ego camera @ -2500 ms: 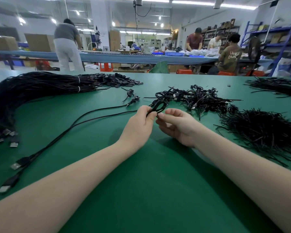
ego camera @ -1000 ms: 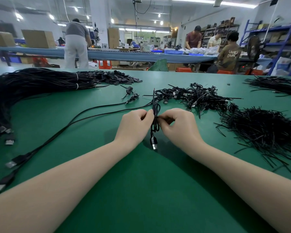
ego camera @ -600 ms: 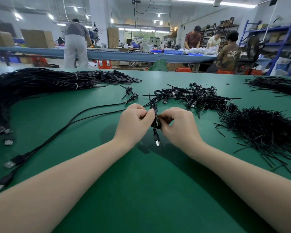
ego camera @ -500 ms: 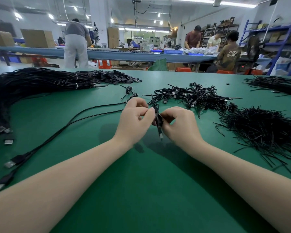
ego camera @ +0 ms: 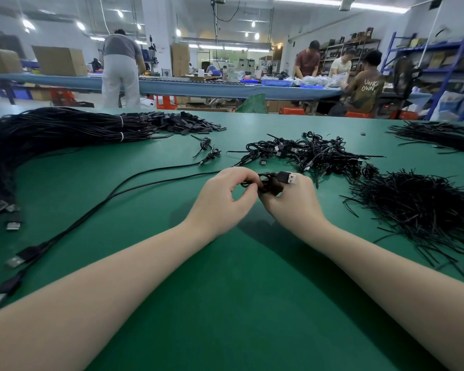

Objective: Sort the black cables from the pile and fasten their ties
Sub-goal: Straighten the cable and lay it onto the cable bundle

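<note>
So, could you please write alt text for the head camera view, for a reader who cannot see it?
Two bare hands meet over a green table: the left hand and right hand both hold a small coiled black cable, its USB plug pointing right. Piles of black cables and ties lie beyond.
</note>
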Demonstrator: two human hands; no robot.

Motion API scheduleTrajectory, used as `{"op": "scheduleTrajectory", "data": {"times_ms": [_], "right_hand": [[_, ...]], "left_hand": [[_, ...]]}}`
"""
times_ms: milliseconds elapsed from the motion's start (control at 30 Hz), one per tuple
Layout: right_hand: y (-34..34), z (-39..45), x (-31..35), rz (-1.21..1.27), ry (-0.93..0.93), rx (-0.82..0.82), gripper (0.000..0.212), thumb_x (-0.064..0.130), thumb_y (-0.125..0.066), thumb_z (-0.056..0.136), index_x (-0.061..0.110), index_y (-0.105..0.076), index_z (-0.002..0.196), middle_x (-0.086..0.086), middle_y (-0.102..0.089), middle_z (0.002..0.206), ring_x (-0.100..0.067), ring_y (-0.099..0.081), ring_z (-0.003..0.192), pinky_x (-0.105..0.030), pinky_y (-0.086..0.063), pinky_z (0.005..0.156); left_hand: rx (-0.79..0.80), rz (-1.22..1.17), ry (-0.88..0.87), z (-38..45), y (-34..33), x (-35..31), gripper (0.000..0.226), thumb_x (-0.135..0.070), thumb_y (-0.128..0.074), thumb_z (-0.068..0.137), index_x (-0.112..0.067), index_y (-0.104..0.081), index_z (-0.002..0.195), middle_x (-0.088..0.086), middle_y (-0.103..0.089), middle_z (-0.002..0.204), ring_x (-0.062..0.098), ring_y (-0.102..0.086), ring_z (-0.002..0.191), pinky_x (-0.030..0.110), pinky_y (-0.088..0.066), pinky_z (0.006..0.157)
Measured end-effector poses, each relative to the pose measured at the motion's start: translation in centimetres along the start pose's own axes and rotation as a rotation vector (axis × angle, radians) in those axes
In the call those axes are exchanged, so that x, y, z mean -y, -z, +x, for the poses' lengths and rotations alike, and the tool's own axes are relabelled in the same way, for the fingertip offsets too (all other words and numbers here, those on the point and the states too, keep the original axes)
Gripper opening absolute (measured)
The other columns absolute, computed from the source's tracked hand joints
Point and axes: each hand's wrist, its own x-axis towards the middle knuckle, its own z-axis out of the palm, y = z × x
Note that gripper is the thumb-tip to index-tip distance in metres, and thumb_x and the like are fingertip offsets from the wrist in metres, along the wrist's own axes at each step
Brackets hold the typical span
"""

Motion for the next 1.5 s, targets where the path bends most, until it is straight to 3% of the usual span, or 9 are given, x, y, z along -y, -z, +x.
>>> {"op": "scheduleTrajectory", "data": {"times_ms": [167,367,533,633,900,1100,1233,1300,1500], "right_hand": [[-0.1,-0.2,0.7,0.035,0.013,0.014,0.014,0.013,-0.065,0.083,0.019,-0.078,0.084,0.003,-0.072,0.073,-0.013,-0.062,0.068,-0.025,-0.046,0.065],[0.8,0.0,0.8,-0.285,0.291,-0.081,0.014,0.010,-0.062,0.083,0.012,-0.076,0.080,-0.005,-0.066,0.072,-0.031,-0.061,0.071,-0.037,-0.048,0.066],[1.0,-0.1,0.2,-0.215,0.324,-0.134,0.008,0.009,-0.068,0.084,0.011,-0.075,0.085,-0.004,-0.068,0.074,-0.030,-0.063,0.072,-0.040,-0.045,0.067],[0.6,0.0,0.2,-0.068,0.226,-0.106,0.010,0.009,-0.067,0.085,0.012,-0.076,0.090,-0.004,-0.069,0.075,-0.024,-0.061,0.072,-0.039,-0.049,0.069],[0.2,0.1,0.8,0.151,0.021,-0.027,0.014,0.012,-0.066,0.087,0.018,-0.077,0.094,0.012,-0.068,0.078,0.002,-0.059,0.071,-0.001,-0.037,0.066],[0.3,0.1,0.9,0.273,-0.058,-0.027,0.009,0.016,-0.070,0.086,0.016,-0.077,0.091,0.016,-0.068,0.074,0.011,-0.059,0.065,-0.003,-0.039,0.061],[0.4,0.0,1.2,0.097,0.151,-0.098,0.009,0.009,-0.068,0.086,0.012,-0.077,0.088,0.003,-0.070,0.076,-0.005,-0.058,0.068,-0.010,-0.041,0.065],[0.5,0.0,1.3,-0.055,0.322,-0.169,0.009,0.005,-0.067,0.085,0.009,-0.076,0.086,-0.003,-0.068,0.074,-0.019,-0.060,0.068,-0.030,-0.047,0.067],[0.9,0.2,0.4,-0.272,0.539,-0.320,0.008,0.008,-0.067,0.084,0.009,-0.075,0.086,-0.004,-0.069,0.078,-0.027,-0.064,0.072,-0.036,-0.043,0.068]], "left_hand": [[-0.024,0.031,0.067,0.0,0.0,0.1,0.023,-0.015,-0.057,0.087,-0.030,-0.065,0.103,-0.014,-0.065,0.101,0.003,-0.059,0.095,0.012,-0.042,0.086],[-0.042,-0.320,0.387,0.7,0.4,-0.2,0.017,-0.017,-0.054,0.093,-0.025,-0.069,0.092,-0.011,-0.067,0.063,0.008,-0.062,0.052,0.017,-0.044,0.049],[-0.031,-0.356,0.317,0.5,0.7,0.0,0.040,0.012,-0.050,0.085,-0.022,-0.068,0.096,-0.008,-0.071,0.077,0.004,-0.067,0.074,0.015,-0.051,0.070],[-0.046,-0.147,0.185,0.4,0.6,0.4,0.041,-0.001,-0.068,0.082,-0.038,-0.066,0.098,-0.007,-0.064,0.099,0.008,-0.061,0.089,0.020,-0.050,0.074],[-0.164,-0.112,0.091,0.4,0.5,0.7,0.024,-0.021,-0.073,0.083,-0.043,-0.066,0.089,-0.019,-0.066,0.095,0.003,-0.061,0.097,0.033,-0.053,0.077],[-0.167,-0.145,0.099,0.3,0.4,0.4,0.020,-0.024,-0.071,0.084,-0.043,-0.065,0.089,-0.026,-0.068,0.085,-0.001,-0.064,0.083,0.029,-0.052,0.074],[-0.208,-0.298,0.261,0.4,0.6,0.0,0.028,-0.028,-0.072,0.085,-0.036,-0.048,0.098,-0.013,-0.067,0.066,0.001,-0.056,0.055,0.013,-0.043,0.057],[-0.202,-0.391,0.372,0.7,0.9,-0.4,0.033,-0.027,-0.071,0.086,-0.033,-0.041,0.098,-0.006,-0.066,0.064,0.006,-0.055,0.053,0.017,-0.042,0.053],[0.020,-0.867,0.619,1.5,1.0,-1.1,0.018,-0.014,-0.051,0.096,-0.024,-0.066,0.095,-0.002,-0.070,0.070,0.011,-0.063,0.053,0.016,-0.045,0.047]]}}
